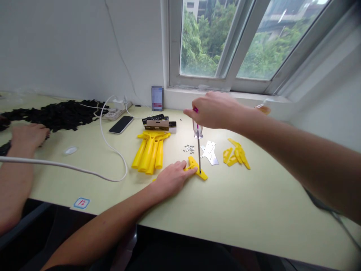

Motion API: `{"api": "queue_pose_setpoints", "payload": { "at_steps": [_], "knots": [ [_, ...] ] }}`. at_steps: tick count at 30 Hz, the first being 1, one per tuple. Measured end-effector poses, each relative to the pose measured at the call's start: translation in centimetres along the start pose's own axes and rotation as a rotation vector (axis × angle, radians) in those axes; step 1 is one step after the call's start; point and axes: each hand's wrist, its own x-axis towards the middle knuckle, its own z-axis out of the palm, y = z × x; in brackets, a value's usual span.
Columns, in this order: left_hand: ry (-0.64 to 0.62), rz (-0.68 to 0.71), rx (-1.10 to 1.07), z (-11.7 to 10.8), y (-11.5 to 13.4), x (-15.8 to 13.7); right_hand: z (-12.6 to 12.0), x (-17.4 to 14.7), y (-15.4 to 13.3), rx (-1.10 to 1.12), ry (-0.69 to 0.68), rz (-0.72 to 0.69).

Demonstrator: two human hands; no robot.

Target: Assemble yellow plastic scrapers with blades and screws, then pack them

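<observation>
My right hand (211, 109) is wrapped around the clear and purple handle of a screwdriver (198, 131), which stands nearly upright. Its tip meets a yellow plastic scraper (203, 175) lying on the table, at a small dark spot that looks like a screw. Holding the scraper down is my left hand (172, 177), its index finger stretched onto the head and the grip mostly hidden under the palm. Just beyond lie small screws and nuts (189, 148) and flat metal blades (210, 153). Loose yellow plastic pieces (238, 153) sit to the right.
Several yellow scraper handles (150, 152) are stacked left of centre, before small black boxes (158, 124). A phone (121, 124) lies flat; another (157, 98) leans on the wall. A white cable (113, 146) loops across the left. Another person's hand (29, 135) rests by black pieces (59, 114).
</observation>
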Motion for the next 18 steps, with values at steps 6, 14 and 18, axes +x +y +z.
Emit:
{"api": "queue_pose_setpoints", "payload": {
  "at_steps": [6,14,18],
  "knots": [
    [-0.014,-0.015,0.006,-0.2,0.1,-0.1,-3.1,-3.2,2.1,0.123,-0.258,-0.196],
    [0.008,-0.026,-0.001,-0.3,0.2,-0.1,-2.8,-6.7,2.8,0.206,-0.242,-0.175],
    [0.013,-0.022,0.003,-0.1,0.1,-0.1,-2.3,-7.3,3.7,0.232,0.020,0.011]
  ]
}}
